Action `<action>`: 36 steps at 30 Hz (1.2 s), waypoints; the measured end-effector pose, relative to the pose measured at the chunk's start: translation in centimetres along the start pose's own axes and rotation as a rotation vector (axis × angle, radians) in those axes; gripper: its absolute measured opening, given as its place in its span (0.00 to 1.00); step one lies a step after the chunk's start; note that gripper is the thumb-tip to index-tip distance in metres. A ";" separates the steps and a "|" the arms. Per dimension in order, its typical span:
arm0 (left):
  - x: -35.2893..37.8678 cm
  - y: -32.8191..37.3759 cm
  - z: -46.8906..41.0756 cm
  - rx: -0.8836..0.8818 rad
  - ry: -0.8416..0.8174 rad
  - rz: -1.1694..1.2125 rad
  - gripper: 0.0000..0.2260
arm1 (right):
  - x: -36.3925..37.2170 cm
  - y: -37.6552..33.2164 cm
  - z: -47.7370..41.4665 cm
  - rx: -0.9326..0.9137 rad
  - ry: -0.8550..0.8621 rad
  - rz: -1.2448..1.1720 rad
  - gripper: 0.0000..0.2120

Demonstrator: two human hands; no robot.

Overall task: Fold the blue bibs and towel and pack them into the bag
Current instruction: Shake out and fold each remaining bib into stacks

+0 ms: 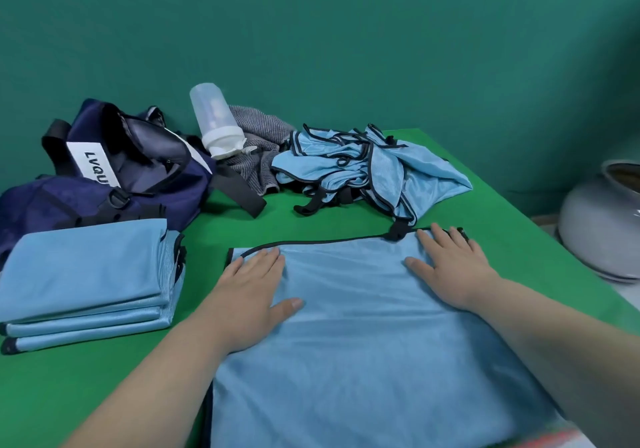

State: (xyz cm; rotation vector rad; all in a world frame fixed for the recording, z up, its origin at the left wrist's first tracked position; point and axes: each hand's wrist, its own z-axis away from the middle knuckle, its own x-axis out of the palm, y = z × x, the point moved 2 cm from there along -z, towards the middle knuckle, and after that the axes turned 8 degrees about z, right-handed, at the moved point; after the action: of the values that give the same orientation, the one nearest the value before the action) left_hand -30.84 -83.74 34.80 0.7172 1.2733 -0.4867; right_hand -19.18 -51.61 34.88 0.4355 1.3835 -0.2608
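A light blue bib [349,336] with black trim lies spread flat on the green table [86,388] in front of me. My left hand [252,295] presses flat on its upper left part, fingers straight. My right hand [450,267] lies flat on its upper right corner near a black strap. A stack of folded blue bibs [86,281] sits at the left. A crumpled pile of unfolded blue bibs [367,170] lies at the back. The navy bag [114,177] stands open at the back left. A grey striped towel [256,156] lies bunched between bag and pile.
A translucent bottle [214,118] with a white cap leans upside down on the towel beside the bag. A grey round pot [602,226] stands off the table's right edge. A green wall rises behind the table.
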 end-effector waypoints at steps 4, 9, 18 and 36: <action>-0.6 -0.1 0.0 0.001 -0.008 -0.025 0.46 | -1.0 0.7 0.2 -0.051 -0.001 -0.112 0.33; -1.9 3.0 4.3 0.045 0.042 0.059 0.53 | -2.6 1.5 4.3 -0.158 0.067 -0.297 0.27; -0.2 13.2 13.4 0.255 0.007 0.007 0.26 | -1.9 6.4 15.9 -0.296 0.309 -0.445 0.21; 4.0 29.8 3.4 0.335 0.018 0.085 0.26 | 3.0 11.9 21.1 -0.154 0.273 -0.393 0.20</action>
State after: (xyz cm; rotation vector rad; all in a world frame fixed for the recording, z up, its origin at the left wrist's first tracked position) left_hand -6.99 -65.34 37.65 1.0536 1.1844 -0.6328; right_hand 5.15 -50.19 36.34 0.0674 1.7418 -0.4229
